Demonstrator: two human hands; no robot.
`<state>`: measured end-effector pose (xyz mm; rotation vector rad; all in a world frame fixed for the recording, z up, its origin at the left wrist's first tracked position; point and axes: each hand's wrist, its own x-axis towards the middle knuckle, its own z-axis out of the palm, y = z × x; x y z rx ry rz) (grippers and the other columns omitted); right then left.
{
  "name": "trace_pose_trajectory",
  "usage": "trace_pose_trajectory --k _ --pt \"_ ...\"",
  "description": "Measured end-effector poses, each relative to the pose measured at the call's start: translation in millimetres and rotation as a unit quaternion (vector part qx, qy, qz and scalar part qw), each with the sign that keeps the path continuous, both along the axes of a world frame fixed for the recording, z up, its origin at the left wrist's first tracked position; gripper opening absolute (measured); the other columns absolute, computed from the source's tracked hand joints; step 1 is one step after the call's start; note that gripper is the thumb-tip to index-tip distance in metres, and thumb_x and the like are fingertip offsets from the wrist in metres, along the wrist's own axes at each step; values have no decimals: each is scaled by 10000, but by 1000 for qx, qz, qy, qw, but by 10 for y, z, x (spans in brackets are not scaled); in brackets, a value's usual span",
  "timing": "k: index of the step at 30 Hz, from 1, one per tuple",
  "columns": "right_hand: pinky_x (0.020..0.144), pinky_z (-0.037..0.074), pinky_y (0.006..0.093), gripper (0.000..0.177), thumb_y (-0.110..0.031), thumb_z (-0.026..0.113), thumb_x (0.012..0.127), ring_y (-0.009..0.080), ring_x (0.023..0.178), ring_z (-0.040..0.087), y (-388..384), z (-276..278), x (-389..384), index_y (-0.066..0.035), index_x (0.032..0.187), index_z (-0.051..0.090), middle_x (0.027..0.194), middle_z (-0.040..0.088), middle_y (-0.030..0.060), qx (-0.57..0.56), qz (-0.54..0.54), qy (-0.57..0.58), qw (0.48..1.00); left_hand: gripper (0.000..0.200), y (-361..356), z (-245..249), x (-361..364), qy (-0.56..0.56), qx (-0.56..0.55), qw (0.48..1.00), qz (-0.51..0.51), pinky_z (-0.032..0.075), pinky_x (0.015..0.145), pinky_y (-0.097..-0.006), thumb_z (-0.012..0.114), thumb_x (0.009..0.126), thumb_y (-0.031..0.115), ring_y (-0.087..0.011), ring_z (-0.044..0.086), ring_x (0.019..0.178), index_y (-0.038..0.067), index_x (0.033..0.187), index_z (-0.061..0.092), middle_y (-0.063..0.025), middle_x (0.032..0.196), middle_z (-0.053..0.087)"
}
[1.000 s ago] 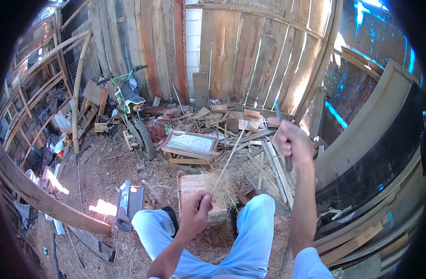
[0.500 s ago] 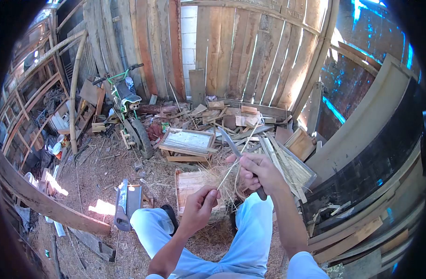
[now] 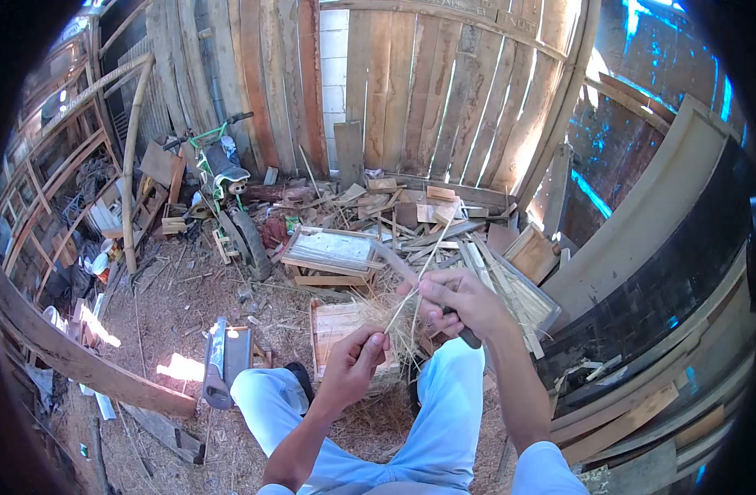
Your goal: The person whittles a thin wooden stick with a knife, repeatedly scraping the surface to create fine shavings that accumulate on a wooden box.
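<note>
My left hand (image 3: 355, 363) pinches the lower end of a thin pale strip of wood (image 3: 432, 254), which slants up and to the right. Higher along it, my right hand (image 3: 462, 304) is closed around the dark handle of a knife (image 3: 400, 266). The blade points up and to the left, crosses the strip and looks blurred. My right thumb and fingers are at the strip where the blade meets it. Under my hands, between my knees, a heap of fine shavings (image 3: 394, 318) lies over a wooden board (image 3: 332, 334).
A handsaw (image 3: 218, 375) rests on a dark tray to the left of my knee. Ahead are a shallow wooden frame (image 3: 332, 250), a small green bike (image 3: 229, 186) and scrap wood (image 3: 444, 210). Stacked planks (image 3: 642, 421) line the right side; a thick beam (image 3: 105, 367) juts in from the left.
My right hand and the knife have shifted slightly down and to the right, and the blade has tilted. The strip stands a little steeper. My left hand stays in nearly the same place.
</note>
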<state>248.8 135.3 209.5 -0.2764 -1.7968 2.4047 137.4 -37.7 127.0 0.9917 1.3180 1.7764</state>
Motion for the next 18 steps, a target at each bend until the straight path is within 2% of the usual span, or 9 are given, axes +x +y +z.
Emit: trace_pose_trajectory --k 2,8,12,14,16,18 --pt "389 224 160 338 -221 493 950 14 475 332 69 9 -12 35 1165 544 657 441 -21 25 -5 -13 1000 211 -2 -30 -40 -36 7 999 -30 180 407 -177 443 976 213 1 263 463 44 872 516 80 589 340" --pt "393 227 156 320 -238 521 936 15 484 340 104 46 -86 4 1138 571 662 452 -33 82 -7 -28 996 221 23 -14 -55 -46 -1 999 -16 180 394 -177 441 977 227 1 257 446 53 867 520 84 571 337" --pt "379 217 165 343 -237 530 930 11 458 314 149 79 -85 29 1144 558 624 424 -42 87 -17 -41 995 225 -11 -10 -55 -24 -19 1000 -6 185 394 -180 446 975 231 -1 259 446 57 855 524 80 573 347" --pt "371 201 162 304 -228 513 933 8 449 301 366 120 -25 19 1099 575 611 397 -54 53 -124 -4 991 202 -95 -74 -45 -10 -58 998 -13 218 428 -185 445 975 206 -7 310 500 63 862 531 68 602 392" --pt "358 192 164 268 -210 496 932 8 437 291 642 162 52 4 1067 584 602 385 -57 81 -235 33 968 204 -200 -131 -42 -10 -68 998 -13 222 428 -185 443 974 200 -7 319 501 61 853 531 66 604 402" --pt "351 209 161 252 -175 488 929 13 432 310 949 236 157 -16 1105 576 626 438 -40 64 -255 97 960 210 -272 -196 -57 -33 -67 997 -23 219 426 -183 436 977 203 -5 313 495 61 851 525 69 593 393"
